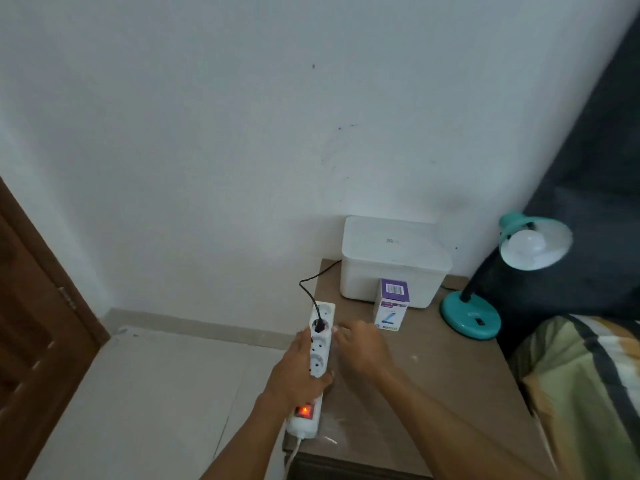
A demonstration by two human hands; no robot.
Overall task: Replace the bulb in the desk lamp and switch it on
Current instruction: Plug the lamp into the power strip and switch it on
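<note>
A teal desk lamp stands at the right of the brown bedside table, its shade tilted toward me with a white bulb in it, unlit. A white power strip lies along the table's left edge, its red switch glowing. A black plug sits in the second socket from the far end. My left hand grips the strip around its middle. My right hand hovers just right of the plug, fingers loosely curled, holding nothing. A purple and white bulb box stands behind it.
A white lidded box sits against the wall at the table's back. A dark headboard and a striped pillow border the right. A brown door is at the left, with pale floor tiles below.
</note>
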